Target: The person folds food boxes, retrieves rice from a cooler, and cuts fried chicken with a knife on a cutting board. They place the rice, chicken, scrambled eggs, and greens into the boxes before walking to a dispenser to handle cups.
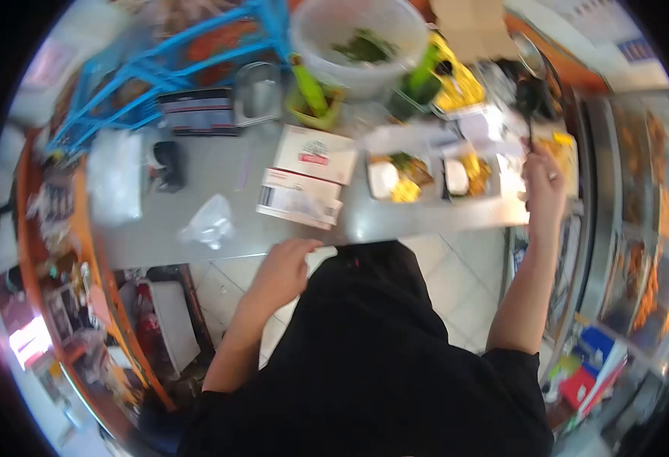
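Observation:
My right hand is closed around the handle of a black ladle, whose blurred dark head points away from me beside a dark pan. Just left of that hand are two open takeaway boxes, holding a white portion, yellow pieces and other food. My left hand rests at the near edge of the steel counter with nothing in it, fingers loosely stretched out. Beyond its fingertips lie two flat printed cartons.
A large translucent tub with green leaves stands at the back. Near it are a yellow-green container, a dark green container and a yellow packet. A clear plastic bag and blue crates are leftward; a glass food cabinet is at right.

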Demonstrator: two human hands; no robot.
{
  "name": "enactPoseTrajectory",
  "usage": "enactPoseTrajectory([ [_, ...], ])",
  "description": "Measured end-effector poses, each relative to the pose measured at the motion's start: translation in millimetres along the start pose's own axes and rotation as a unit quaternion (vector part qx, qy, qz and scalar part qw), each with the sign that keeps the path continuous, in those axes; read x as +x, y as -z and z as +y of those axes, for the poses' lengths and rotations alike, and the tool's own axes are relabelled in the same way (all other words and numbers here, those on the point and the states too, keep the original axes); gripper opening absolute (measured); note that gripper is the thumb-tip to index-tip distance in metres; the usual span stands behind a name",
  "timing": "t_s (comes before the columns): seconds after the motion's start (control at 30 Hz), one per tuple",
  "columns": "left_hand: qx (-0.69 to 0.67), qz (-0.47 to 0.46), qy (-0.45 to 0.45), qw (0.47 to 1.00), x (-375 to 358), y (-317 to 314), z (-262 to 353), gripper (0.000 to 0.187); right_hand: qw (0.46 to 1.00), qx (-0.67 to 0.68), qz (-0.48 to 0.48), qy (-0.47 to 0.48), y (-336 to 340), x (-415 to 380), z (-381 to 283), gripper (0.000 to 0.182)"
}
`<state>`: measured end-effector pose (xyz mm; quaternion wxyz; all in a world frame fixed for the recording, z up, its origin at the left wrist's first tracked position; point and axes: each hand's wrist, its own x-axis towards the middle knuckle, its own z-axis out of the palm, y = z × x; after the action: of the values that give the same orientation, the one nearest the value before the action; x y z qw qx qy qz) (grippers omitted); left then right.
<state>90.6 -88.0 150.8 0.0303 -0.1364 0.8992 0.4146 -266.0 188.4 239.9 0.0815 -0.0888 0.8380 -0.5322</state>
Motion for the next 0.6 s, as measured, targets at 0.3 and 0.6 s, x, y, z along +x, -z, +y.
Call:
enactPoseTrajectory([
  [0.3,0.056,0.176,0.074,0.980,-18,83,12,0.030,0.891,-0.372,0.000,0.260,-213,134,-118,0.037],
  [0.6,-0.058,0.257,0.157,0.952,-64,209,-117,0.021,0.805,-0.167,-0.194,0.535,-442,54,-262,0.027],
])
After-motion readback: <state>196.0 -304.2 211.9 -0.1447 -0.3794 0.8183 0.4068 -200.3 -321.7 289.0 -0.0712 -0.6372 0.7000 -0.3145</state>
